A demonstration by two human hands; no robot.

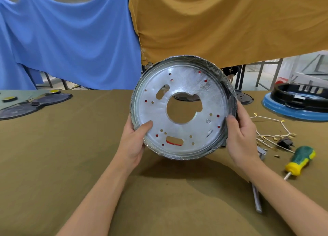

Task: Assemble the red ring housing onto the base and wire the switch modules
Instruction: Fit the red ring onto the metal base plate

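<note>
**Both hands hold the metal base plate up off the worktop**

Left hand: thumb pressed flat on the plate face near the lower-left rim, the other fingers hidden behind the rim, so grasping the edge. Right hand: fingers curled over the right rim, thumb side wrapped on the dark outer band. Both clamped on the same part.

The part is a round silver base plate, tilted up to face the camera, held above the worktop. Large central hole, several slots and small holes; red shows through many of the small holes and the lower slot, so a red piece sits behind it. Rim is wrapped in wrinkled clear film with a dark band outside.

Around it:
- Right of the right hand: tangle of white wires with gold terminals, a small black plug part among them.
- Further right and nearer: screwdriver with green and yellow handle, lying on the cloth.
- Just beside the right wrist: small grey block; below the forearm a grey rod, partly covered by the arm.
- Far right: black ring housing on a blue disc.
- Behind the plate, seen partly through its centre hole: dark round part.
- Far left: flat dark oval pads, two with yellow tops.
- Backdrop: blue cloth left, mustard cloth right, hanging over the worktop's far edge.
</note>
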